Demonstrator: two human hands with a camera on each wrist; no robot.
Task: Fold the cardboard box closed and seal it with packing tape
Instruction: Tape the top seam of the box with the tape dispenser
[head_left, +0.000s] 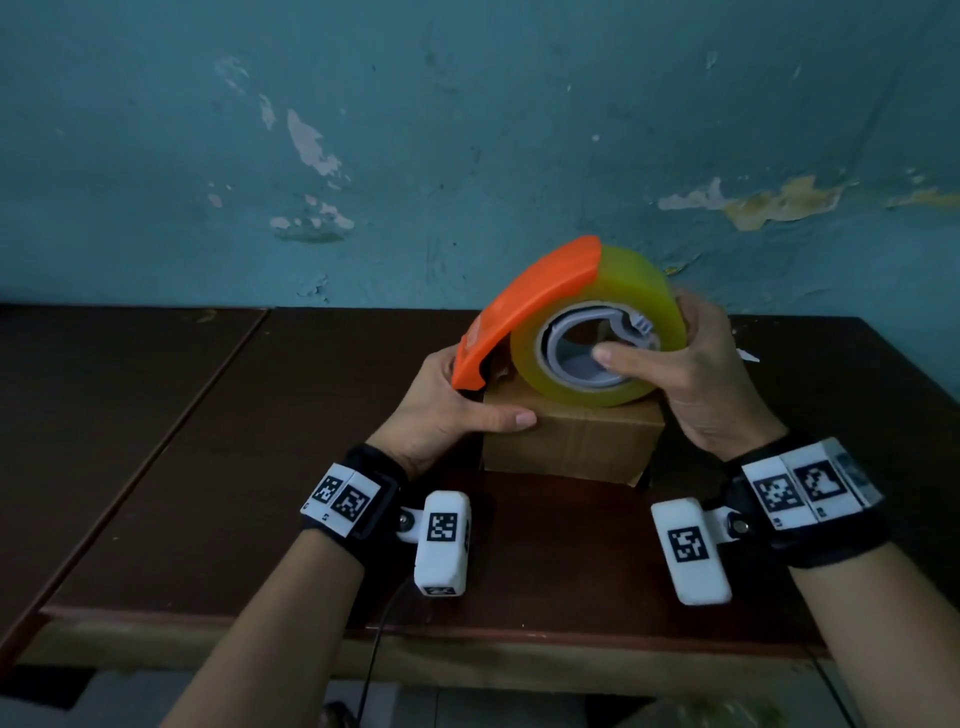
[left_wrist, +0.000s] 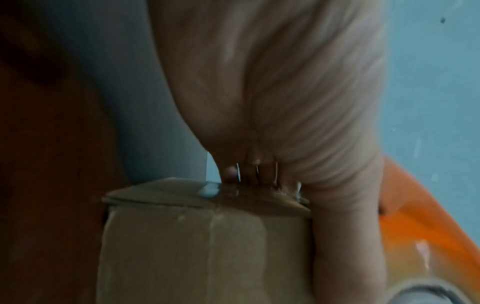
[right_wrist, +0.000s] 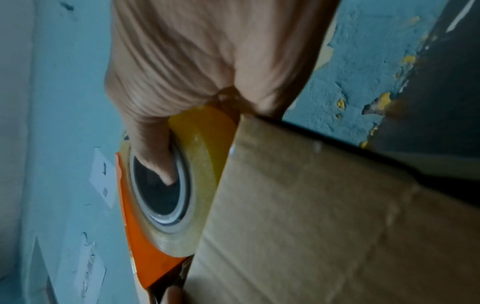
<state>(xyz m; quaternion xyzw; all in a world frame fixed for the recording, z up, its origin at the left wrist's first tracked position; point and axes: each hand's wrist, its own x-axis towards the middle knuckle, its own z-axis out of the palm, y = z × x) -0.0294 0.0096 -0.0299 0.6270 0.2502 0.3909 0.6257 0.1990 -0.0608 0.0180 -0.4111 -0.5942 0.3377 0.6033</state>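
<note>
A small brown cardboard box (head_left: 571, 441) stands with its flaps down on the dark wooden table (head_left: 208, 467). On its top rests a tape dispenser, a yellowish tape roll (head_left: 597, 322) under an orange cover (head_left: 519, 306). My right hand (head_left: 691, 364) grips the roll (right_wrist: 202, 164), thumb inside the grey core. My left hand (head_left: 452, 410) holds the box's upper left corner: the thumb lies along the front top edge, and bent fingertips (left_wrist: 249, 172) press on the top beside a shiny strip of clear tape (left_wrist: 207, 190). The orange cover (left_wrist: 415, 226) hides those fingers in the head view.
A peeling teal wall (head_left: 467, 130) rises right behind the table. A seam (head_left: 171, 431) splits the tabletop left of the box. The table's front edge (head_left: 415, 629) runs under my wrists, with a dark cable (head_left: 374, 654) hanging below it.
</note>
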